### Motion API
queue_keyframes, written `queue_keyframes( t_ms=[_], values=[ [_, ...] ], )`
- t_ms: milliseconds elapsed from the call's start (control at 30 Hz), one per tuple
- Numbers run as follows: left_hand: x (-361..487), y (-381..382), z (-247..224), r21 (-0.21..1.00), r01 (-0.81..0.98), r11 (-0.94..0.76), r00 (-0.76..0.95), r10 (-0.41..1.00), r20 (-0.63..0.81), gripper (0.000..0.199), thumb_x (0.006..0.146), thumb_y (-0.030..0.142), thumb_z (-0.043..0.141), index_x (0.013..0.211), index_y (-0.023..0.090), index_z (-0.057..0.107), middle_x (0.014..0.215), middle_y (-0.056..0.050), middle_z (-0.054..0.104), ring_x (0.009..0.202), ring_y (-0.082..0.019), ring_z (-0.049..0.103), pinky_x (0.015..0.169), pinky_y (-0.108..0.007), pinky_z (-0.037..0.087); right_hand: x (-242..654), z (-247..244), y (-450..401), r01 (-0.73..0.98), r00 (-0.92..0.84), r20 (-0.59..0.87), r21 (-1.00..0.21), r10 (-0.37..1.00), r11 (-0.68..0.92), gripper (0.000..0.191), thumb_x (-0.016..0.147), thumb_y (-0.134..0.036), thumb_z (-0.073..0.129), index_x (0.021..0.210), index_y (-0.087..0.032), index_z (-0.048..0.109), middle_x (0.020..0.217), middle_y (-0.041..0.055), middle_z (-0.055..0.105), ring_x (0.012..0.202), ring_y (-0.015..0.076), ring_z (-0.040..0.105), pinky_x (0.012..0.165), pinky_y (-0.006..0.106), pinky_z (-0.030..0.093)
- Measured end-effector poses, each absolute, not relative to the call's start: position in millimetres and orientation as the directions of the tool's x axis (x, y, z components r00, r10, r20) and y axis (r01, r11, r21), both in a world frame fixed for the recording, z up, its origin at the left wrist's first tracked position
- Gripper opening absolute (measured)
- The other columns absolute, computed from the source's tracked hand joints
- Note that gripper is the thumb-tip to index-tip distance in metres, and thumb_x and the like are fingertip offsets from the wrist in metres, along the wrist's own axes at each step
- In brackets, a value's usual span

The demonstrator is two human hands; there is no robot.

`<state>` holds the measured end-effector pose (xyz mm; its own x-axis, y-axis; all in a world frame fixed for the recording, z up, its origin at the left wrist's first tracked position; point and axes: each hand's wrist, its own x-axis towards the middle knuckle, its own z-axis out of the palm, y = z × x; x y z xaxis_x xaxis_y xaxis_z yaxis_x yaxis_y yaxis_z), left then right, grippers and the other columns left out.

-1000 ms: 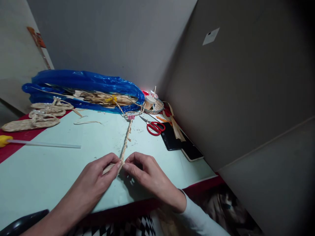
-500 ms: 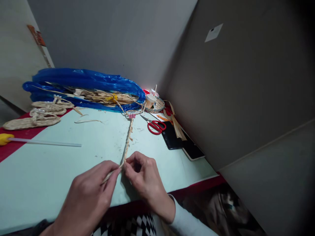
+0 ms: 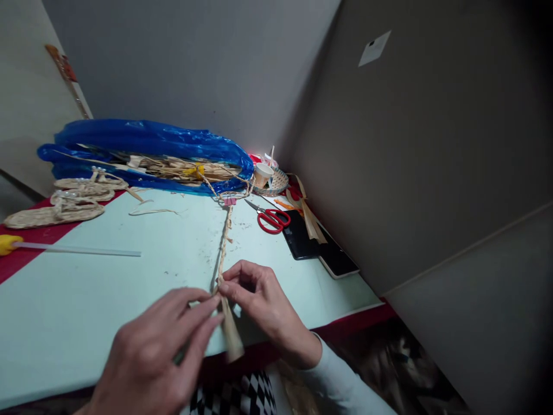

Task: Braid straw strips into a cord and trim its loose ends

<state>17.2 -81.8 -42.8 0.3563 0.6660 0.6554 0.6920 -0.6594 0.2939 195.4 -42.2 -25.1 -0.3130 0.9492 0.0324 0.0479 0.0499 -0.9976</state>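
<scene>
A thin braid of pale, straw-like plant fibre (image 3: pixel 223 245) runs from a pink binder clip (image 3: pixel 230 202) toward me. My right hand (image 3: pixel 261 302) pinches the braid's near end between thumb and fingers. A wide, loose strip (image 3: pixel 232 337) hangs from that end over the table edge, its tip blurred. My left hand (image 3: pixel 159 340) is beside the same end, fingertips touching it and thumb held apart near the loose strip. Whether a thin strand lies between the left fingers is hidden.
A blue plastic bag (image 3: pixel 142 129) of dry fibre lies at the back. Red-handled scissors (image 3: pixel 274 221), a black phone (image 3: pixel 300 239), and a paper cup (image 3: pixel 262 173) by a woven basket (image 3: pixel 280 181) are at right. Woven sandals (image 3: pixel 56 213) and a yellow-ended glue stick (image 3: pixel 82 249) are at left.
My left fingers have moved right to the braid's end, and the thumb has parted from them. A wide strip now hangs below. My right hand keeps its pinch.
</scene>
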Motion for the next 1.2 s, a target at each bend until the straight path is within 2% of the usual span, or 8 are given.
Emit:
queue_keyframes(
  t_ms=[67, 133, 267, 500, 700, 967, 1067, 1200],
  values=[
    [15.7, -70.5, -30.1, 0.843, 0.483, -0.236, 0.119, 0.972, 0.203, 0.02, 0.093, 0.042, 0.056, 0.091, 0.026, 0.068, 0.097, -0.001, 0.071, 0.092, -0.02, 0.067, 0.082, -0.028, 0.05, 197.1, -24.3, -41.6, 0.014, -0.348, 0.032, -0.999, 0.937, 0.039, 0.019, 0.087, -0.033, 0.064, 0.088, -0.014, 0.063, 0.074, 0.0017, 0.066, 0.069, 0.0135, 0.057, 0.068, 0.025, 0.044],
    [18.0, -57.9, -22.8, 0.912, 0.408, -0.041, 0.162, 0.986, -0.028, 0.029, 0.088, 0.052, 0.06, 0.097, 0.025, 0.067, 0.071, 0.003, 0.065, 0.057, -0.016, 0.058, 0.05, -0.027, 0.044, 198.5, -23.7, -41.6, 0.006, -0.358, 0.036, -0.999, 0.933, 0.041, 0.019, 0.088, -0.033, 0.063, 0.09, -0.014, 0.063, 0.076, 0.0022, 0.066, 0.071, 0.014, 0.059, 0.069, 0.025, 0.045],
    [26.6, -43.7, -21.0, 0.95, 0.289, 0.122, 0.247, 0.949, -0.197, 0.034, 0.081, 0.054, 0.062, 0.083, 0.021, 0.063, 0.055, 0.01, 0.045, 0.039, -0.007, 0.032, 0.038, -0.021, 0.024, 199.9, -25.6, -44.5, 0.051, -0.34, 0.07, -0.994, 0.938, 0.092, 0.015, 0.089, -0.031, 0.064, 0.09, -0.016, 0.063, 0.08, 0.0017, 0.065, 0.075, 0.0151, 0.061, 0.071, 0.026, 0.045],
    [30.3, -46.5, -17.5, 0.923, 0.344, 0.173, 0.185, 0.951, -0.247, 0.034, 0.074, 0.054, 0.059, 0.072, 0.02, 0.06, 0.058, 0.007, 0.053, 0.034, -0.005, 0.029, 0.036, -0.022, 0.018, 199.1, -27.0, -50.5, 0.234, -0.306, 0.122, -0.952, 0.944, 0.198, 0.009, 0.092, -0.021, 0.059, 0.088, -0.016, 0.066, 0.082, 0.0031, 0.07, 0.077, 0.0163, 0.063, 0.072, 0.027, 0.044],
    [30.5, -49.0, -17.4, 0.836, 0.548, 0.027, 0.101, 0.99, -0.098, 0.027, 0.074, 0.046, 0.059, 0.063, 0.022, 0.06, 0.053, 0.004, 0.054, 0.054, -0.016, 0.047, 0.054, -0.029, 0.035, 200.5, -24.7, -58.2, 0.453, -0.248, 0.153, -0.855, 0.957, 0.254, 0.017, 0.094, -0.026, 0.06, 0.082, -0.017, 0.068, 0.074, 0.0021, 0.069, 0.066, 0.0151, 0.056, 0.065, 0.028, 0.038],
    [37.4, -60.6, -24.1, 0.766, 0.642, -0.034, 0.052, 0.999, 0.001, 0.022, 0.077, 0.041, 0.053, 0.062, 0.025, 0.055, 0.049, 0.006, 0.047, 0.05, -0.017, 0.044, 0.057, -0.032, 0.034, 180.1, -46.0, -78.9, 0.731, -0.217, 0.601, -0.422, 0.769, 0.536, 0.021, 0.096, -0.014, 0.046, 0.079, -0.017, 0.058, 0.073, 0.0041, 0.06, 0.072, 0.0197, 0.048, 0.07, 0.035, 0.037],
    [35.3, -61.7, -27.0, 0.826, 0.564, -0.014, 0.081, 0.996, -0.038, 0.023, 0.079, 0.043, 0.053, 0.067, 0.024, 0.06, 0.057, 0.004, 0.054, 0.055, -0.017, 0.048, 0.058, -0.032, 0.036, 174.2, -48.4, -83.7, 0.795, -0.272, 0.673, -0.246, 0.688, 0.555, 0.027, 0.098, -0.009, 0.042, 0.076, -0.016, 0.056, 0.071, 0.0042, 0.055, 0.07, 0.02, 0.044, 0.068, 0.036, 0.034],
    [30.7, -60.8, -27.1, 0.906, 0.422, 0.022, 0.141, 0.986, -0.089, 0.026, 0.08, 0.046, 0.056, 0.071, 0.023, 0.063, 0.063, 0.004, 0.059, 0.061, -0.016, 0.052, 0.06, -0.028, 0.041, 173.3, -45.2, -85.0, 0.801, -0.359, 0.683, -0.124, 0.636, 0.586, 0.03, 0.095, -0.003, 0.041, 0.074, -0.015, 0.057, 0.071, 0.0047, 0.051, 0.069, 0.0203, 0.04, 0.066, 0.037, 0.031]
  ],
)
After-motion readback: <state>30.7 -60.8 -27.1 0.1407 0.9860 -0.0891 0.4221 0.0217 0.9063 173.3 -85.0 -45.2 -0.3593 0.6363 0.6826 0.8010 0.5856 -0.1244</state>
